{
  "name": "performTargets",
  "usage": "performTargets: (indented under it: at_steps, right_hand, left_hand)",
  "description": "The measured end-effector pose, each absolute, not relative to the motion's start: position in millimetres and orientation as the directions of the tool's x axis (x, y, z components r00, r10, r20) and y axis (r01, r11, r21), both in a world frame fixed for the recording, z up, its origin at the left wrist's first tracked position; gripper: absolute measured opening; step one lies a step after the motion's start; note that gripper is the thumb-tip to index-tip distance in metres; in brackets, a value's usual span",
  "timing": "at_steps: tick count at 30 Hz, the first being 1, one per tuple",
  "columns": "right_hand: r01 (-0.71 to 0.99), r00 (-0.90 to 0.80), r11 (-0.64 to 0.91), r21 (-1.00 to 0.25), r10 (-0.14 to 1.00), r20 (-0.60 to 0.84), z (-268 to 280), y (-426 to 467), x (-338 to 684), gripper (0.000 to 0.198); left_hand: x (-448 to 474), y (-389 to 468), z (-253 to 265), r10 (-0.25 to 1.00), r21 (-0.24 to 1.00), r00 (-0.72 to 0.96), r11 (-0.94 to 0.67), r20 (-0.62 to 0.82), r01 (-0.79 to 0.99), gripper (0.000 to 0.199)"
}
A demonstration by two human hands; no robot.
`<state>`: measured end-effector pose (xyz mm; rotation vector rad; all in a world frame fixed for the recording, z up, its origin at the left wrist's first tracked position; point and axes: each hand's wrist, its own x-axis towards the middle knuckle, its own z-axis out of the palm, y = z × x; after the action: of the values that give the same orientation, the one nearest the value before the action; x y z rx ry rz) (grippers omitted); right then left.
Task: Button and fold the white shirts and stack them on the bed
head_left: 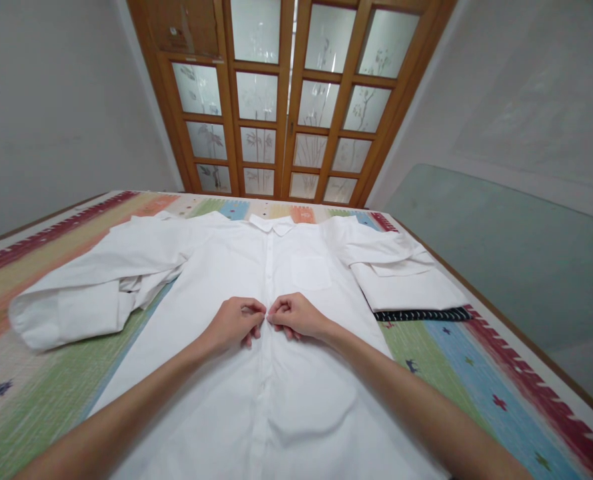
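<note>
A white button-up shirt [216, 267] lies spread out, front side up, its collar [272, 225] at the far end. My left hand [239, 321] pinches the front placket near the middle of the chest. Close beside it, my right hand [296, 315] pinches the other side of the same strip of cloth. The fingertips nearly meet, and whatever button may be between them is too small to make out. The left-hand sleeve [71, 303] lies bent out to the side. On the right side, the other sleeve reaches over folded white cloth [411, 290].
Under the shirt is a multicoloured striped cover [456, 380] on a table or bed. A black patterned edge [426, 315] shows beneath the folded cloth. A pale green panel [516, 260] stands along the right side. Wooden doors with glass panes [259, 97] close off the far end.
</note>
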<state>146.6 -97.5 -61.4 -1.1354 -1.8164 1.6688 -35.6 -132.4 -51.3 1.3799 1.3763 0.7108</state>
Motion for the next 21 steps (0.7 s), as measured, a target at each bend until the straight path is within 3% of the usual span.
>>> performTargets:
  at_steps: [7, 21]
  right_hand:
    - [0.300, -0.546, -0.042, -0.953, 0.812, -0.208, -62.4, -100.1, 144.3, 0.013]
    - [0.307, -0.523, -0.016, -0.952, 0.832, -0.183, -64.6, -102.0, 142.6, 0.006]
  left_hand:
    - [-34.1, -130.8, -55.2, 0.960, 0.933, 0.138, 0.194, -0.244, 0.302, 0.017]
    - [-34.7, -130.5, -60.8, 0.975, 0.922, 0.105, 0.146, -0.195, 0.359, 0.020]
